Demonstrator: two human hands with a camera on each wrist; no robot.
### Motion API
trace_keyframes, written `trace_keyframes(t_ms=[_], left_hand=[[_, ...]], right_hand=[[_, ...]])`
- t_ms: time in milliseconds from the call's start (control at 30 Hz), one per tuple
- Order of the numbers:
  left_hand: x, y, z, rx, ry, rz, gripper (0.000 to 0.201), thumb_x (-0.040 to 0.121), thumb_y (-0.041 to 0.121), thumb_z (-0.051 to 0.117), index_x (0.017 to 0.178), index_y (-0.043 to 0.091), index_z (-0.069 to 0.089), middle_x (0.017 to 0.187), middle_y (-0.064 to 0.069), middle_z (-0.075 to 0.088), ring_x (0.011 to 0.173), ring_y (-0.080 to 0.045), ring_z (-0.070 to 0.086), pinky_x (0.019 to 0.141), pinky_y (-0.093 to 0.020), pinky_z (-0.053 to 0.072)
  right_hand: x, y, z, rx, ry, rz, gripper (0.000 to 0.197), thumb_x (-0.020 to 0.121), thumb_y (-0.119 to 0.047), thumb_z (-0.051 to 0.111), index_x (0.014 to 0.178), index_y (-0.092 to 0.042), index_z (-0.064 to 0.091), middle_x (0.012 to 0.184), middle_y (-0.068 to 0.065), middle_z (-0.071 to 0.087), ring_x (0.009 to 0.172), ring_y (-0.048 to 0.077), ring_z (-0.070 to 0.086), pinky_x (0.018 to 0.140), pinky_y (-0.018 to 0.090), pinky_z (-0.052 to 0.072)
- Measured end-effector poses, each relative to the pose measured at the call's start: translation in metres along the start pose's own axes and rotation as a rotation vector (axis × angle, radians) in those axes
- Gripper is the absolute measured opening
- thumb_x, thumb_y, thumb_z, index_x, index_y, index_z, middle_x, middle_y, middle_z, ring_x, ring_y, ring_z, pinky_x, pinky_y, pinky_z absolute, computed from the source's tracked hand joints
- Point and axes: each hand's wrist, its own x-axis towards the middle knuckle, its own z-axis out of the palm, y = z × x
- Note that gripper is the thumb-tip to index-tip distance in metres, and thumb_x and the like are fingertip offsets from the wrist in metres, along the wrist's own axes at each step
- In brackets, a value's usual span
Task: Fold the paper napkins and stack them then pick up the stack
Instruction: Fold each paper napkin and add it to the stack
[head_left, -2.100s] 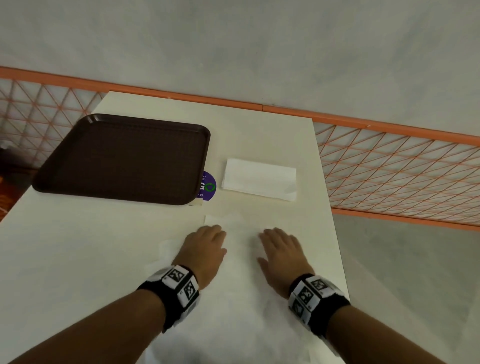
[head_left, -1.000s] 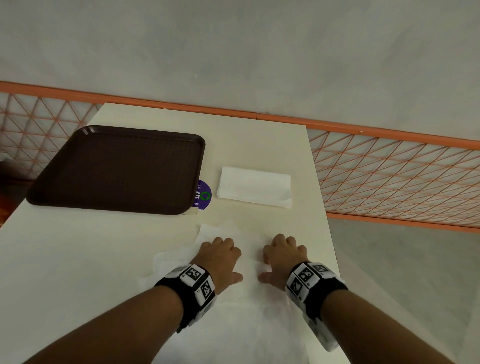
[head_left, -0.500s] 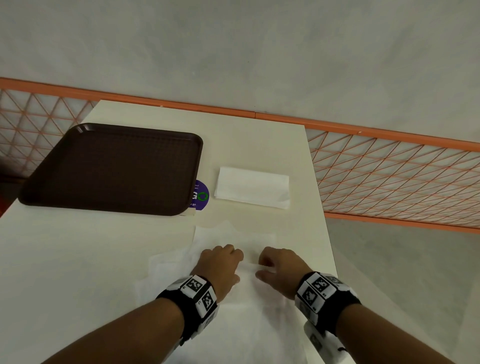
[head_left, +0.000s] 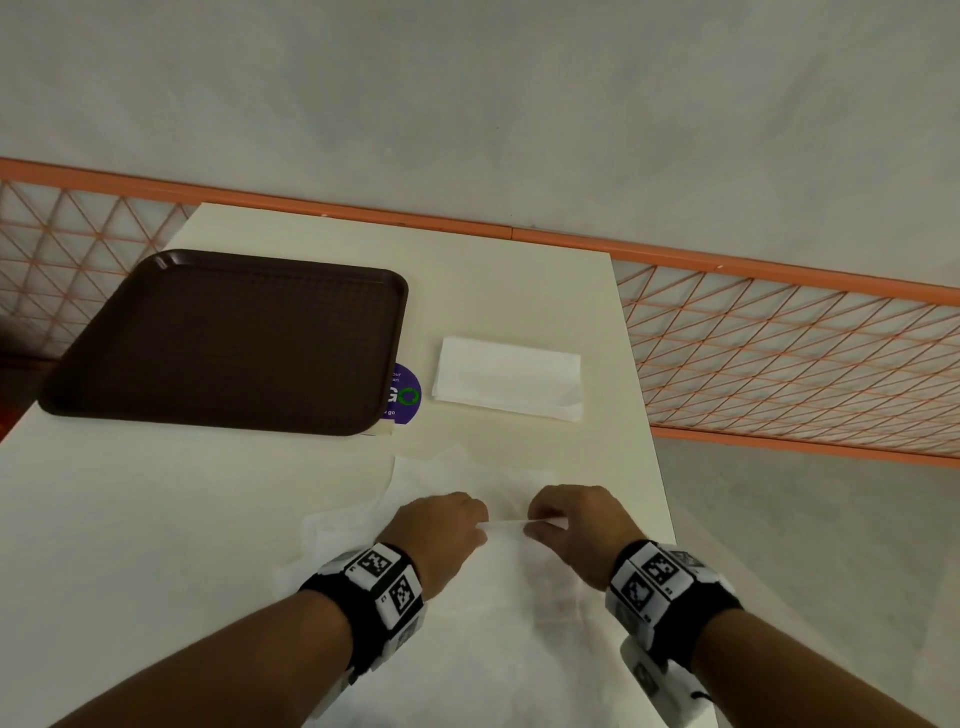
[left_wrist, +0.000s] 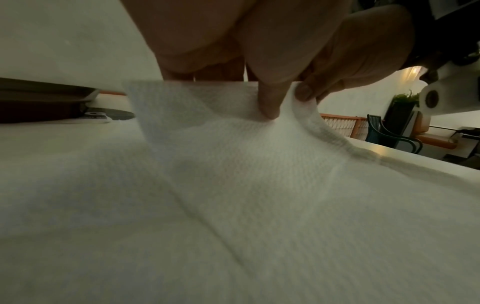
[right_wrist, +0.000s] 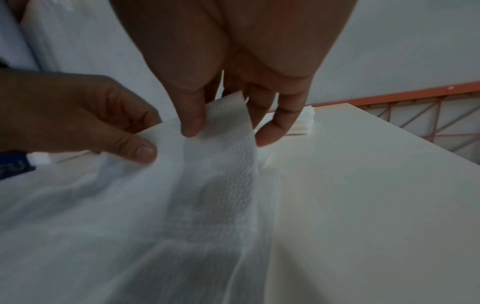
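An unfolded white paper napkin (head_left: 498, 597) lies on top of other loose napkins at the near edge of the cream table (head_left: 156, 519). My left hand (head_left: 441, 525) and right hand (head_left: 571, 519) each pinch its far edge, lifted slightly off the sheets below. The left wrist view shows thumb and finger pinching the napkin (left_wrist: 233, 144); the right wrist view shows the napkin (right_wrist: 223, 144) held between thumb and fingers (right_wrist: 270, 131). A folded napkin (head_left: 509, 379) rests farther back on the table.
A dark brown tray (head_left: 223, 338) sits at the back left, partly covering a purple round sticker (head_left: 405, 395). An orange mesh railing (head_left: 779, 353) runs behind and right of the table. The table's right edge lies close beside my right wrist.
Both hands went from lying flat on the napkin to drawing back and curling, and now pinch its far edge and lift it slightly.
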Motion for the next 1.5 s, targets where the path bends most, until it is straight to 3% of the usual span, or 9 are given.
trace_keyframes(t_ms=[133, 267, 433, 500, 700, 900, 1033, 1200, 1500], left_hand=[[0.007, -0.017, -0.02, -0.217, 0.034, -0.036, 0.023, 0.094, 0.036, 0.054, 0.107, 0.021, 0.064, 0.104, 0.003, 0.065, 0.098, -0.017, 0.06, 0.087, -0.03, 0.047], [0.023, -0.04, -0.039, -0.56, 0.128, -0.204, 0.004, 0.082, 0.025, 0.071, 0.083, 0.023, 0.068, 0.083, 0.004, 0.07, 0.08, -0.014, 0.066, 0.079, -0.031, 0.054], [0.054, -0.048, -0.055, -1.031, 0.137, -0.354, 0.009, 0.086, 0.009, 0.068, 0.094, 0.005, 0.067, 0.097, -0.022, 0.07, 0.086, -0.03, 0.067, 0.084, -0.042, 0.056], [0.068, -0.046, -0.061, -1.107, 0.172, -0.368, 0.01, 0.088, 0.01, 0.066, 0.096, 0.005, 0.068, 0.101, -0.019, 0.071, 0.091, -0.031, 0.068, 0.084, -0.043, 0.057], [0.109, -0.049, -0.087, -0.951, 0.301, -0.325, 0.009, 0.09, 0.018, 0.065, 0.089, 0.01, 0.069, 0.088, -0.007, 0.073, 0.08, -0.022, 0.068, 0.074, -0.031, 0.055], [0.156, -0.064, -0.098, -0.764, 0.448, -0.385, 0.018, 0.085, 0.025, 0.07, 0.092, 0.008, 0.068, 0.089, -0.008, 0.07, 0.085, -0.025, 0.066, 0.086, -0.037, 0.054], [0.175, -0.072, -0.092, -0.749, 0.459, -0.424, 0.015, 0.084, 0.024, 0.071, 0.09, 0.011, 0.067, 0.085, -0.008, 0.067, 0.088, -0.031, 0.066, 0.085, -0.044, 0.055], [0.188, -0.077, -0.086, -0.602, 0.453, -0.445, 0.024, 0.087, 0.027, 0.068, 0.098, 0.005, 0.068, 0.081, -0.002, 0.062, 0.077, -0.019, 0.058, 0.074, -0.026, 0.046], [0.195, -0.081, -0.082, -0.439, 0.433, -0.533, 0.019, 0.085, 0.034, 0.068, 0.087, 0.015, 0.065, 0.088, -0.005, 0.068, 0.084, -0.025, 0.064, 0.077, -0.033, 0.052]], right_hand=[[0.013, 0.004, -0.019, 0.176, 0.029, 0.06, 0.023, 0.086, -0.022, 0.066, 0.069, -0.035, 0.057, 0.072, -0.01, 0.063, 0.066, 0.006, 0.056, 0.063, 0.017, 0.044], [0.03, 0.014, -0.041, 0.381, 0.15, 0.14, 0.014, 0.083, -0.016, 0.068, 0.073, -0.025, 0.065, 0.074, -0.002, 0.068, 0.066, 0.012, 0.058, 0.061, 0.022, 0.046], [0.055, 0.031, -0.056, 0.604, 0.265, 0.297, 0.007, 0.082, -0.017, 0.073, 0.079, -0.014, 0.067, 0.077, 0.004, 0.068, 0.066, 0.018, 0.061, 0.064, 0.03, 0.053], [0.063, 0.036, -0.055, 0.768, 0.216, 0.378, 0.008, 0.082, -0.015, 0.074, 0.083, -0.01, 0.068, 0.082, 0.01, 0.07, 0.07, 0.022, 0.065, 0.069, 0.039, 0.059], [0.089, 0.046, -0.067, 0.939, 0.225, 0.454, 0.007, 0.084, -0.009, 0.071, 0.087, -0.004, 0.067, 0.088, 0.015, 0.07, 0.075, 0.024, 0.068, 0.066, 0.034, 0.059], [0.139, 0.052, -0.091, 0.774, 0.351, 0.398, 0.011, 0.082, -0.012, 0.075, 0.078, -0.011, 0.065, 0.089, 0.016, 0.069, 0.078, 0.029, 0.068, 0.073, 0.043, 0.059], [0.167, 0.064, -0.094, 0.592, 0.379, 0.418, 0.015, 0.075, -0.027, 0.079, 0.072, -0.018, 0.067, 0.083, 0.009, 0.072, 0.08, 0.032, 0.07, 0.073, 0.047, 0.06], [0.185, 0.072, -0.086, 0.483, 0.363, 0.455, 0.021, 0.073, -0.032, 0.08, 0.069, -0.021, 0.063, 0.081, 0.006, 0.071, 0.077, 0.03, 0.07, 0.076, 0.045, 0.059], [0.192, 0.074, -0.076, 0.345, 0.345, 0.507, 0.023, 0.074, -0.036, 0.077, 0.071, -0.023, 0.058, 0.081, 0.003, 0.069, 0.08, 0.027, 0.068, 0.076, 0.037, 0.057]])
